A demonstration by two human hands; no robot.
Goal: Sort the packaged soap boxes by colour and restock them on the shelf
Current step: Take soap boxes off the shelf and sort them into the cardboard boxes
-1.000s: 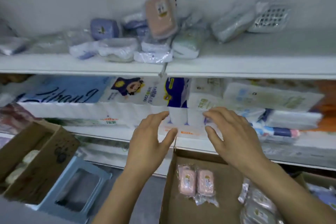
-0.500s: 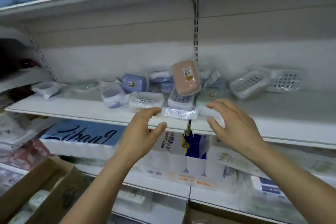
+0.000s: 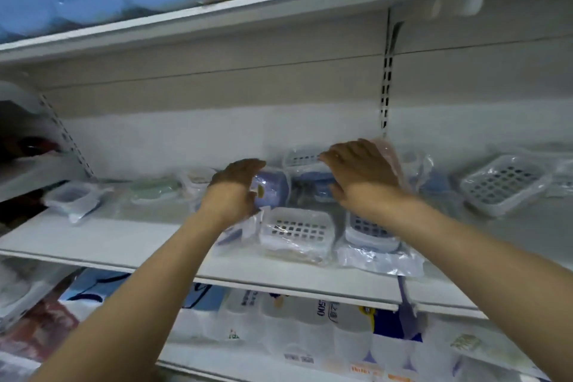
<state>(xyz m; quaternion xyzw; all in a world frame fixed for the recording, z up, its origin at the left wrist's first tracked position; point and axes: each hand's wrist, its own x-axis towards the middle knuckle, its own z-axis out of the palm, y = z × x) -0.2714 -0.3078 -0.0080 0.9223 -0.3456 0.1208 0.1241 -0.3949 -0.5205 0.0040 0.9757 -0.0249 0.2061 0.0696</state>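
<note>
Sorting begins at the white metal shelf (image 3: 130,242) across the middle of the frame, where wrapped soap boxes lie mixed at centre. The person should clear one colour at a time, lifting each packet by its rigid body, since the loose film will likely slip. The left hand (image 3: 235,192) curls around the blue rounded plastic soap box (image 3: 271,191) at centre. The right hand (image 3: 359,172), fingers extended, lies flat over the pink plastic-wrapped soap box (image 3: 392,161) just right of centre. Half a second earlier both hands hovered spread before the shelf edge, touching nothing; they now reach in among the stock.
</note>
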